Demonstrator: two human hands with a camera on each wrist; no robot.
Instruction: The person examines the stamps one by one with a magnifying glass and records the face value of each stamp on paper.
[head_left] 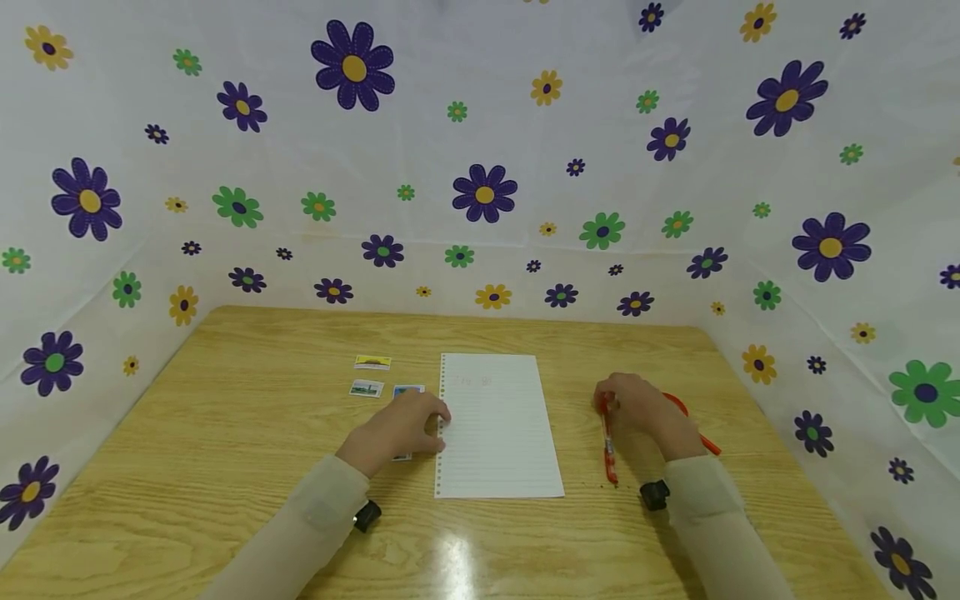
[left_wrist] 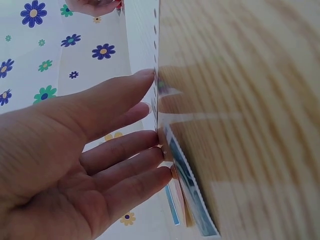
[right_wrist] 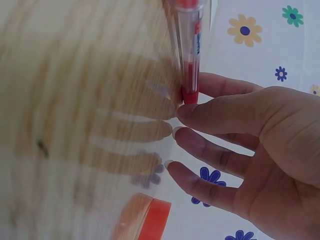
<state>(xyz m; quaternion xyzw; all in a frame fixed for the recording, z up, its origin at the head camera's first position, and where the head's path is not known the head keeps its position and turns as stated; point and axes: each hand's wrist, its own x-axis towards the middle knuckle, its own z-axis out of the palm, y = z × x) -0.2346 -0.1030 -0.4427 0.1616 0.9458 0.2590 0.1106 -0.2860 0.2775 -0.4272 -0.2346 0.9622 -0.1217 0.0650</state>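
Note:
A sheet of lined paper (head_left: 498,433) with punched holes along its left side lies on the table, with faint marks near its top. My left hand (head_left: 397,429) rests at that left edge, thumb and fingertips touching down there with nothing gripped. Beneath and beside it lie small stamps, one with a blue edge (head_left: 408,388) partly covered by the hand; the left wrist view shows a stamp (left_wrist: 190,185) close to the fingertips. To the right of the paper, my right hand (head_left: 641,408) pinches the far end of a clear-barrelled red pen (head_left: 608,454), which lies along the table.
Two more stamps, a yellow one (head_left: 372,362) and a greenish one (head_left: 367,388), lie left of the paper. A red curved object (head_left: 676,403) sits partly hidden behind the right hand and forearm. Flower-patterned white sheeting (head_left: 420,225) encloses the wooden table (head_left: 247,417).

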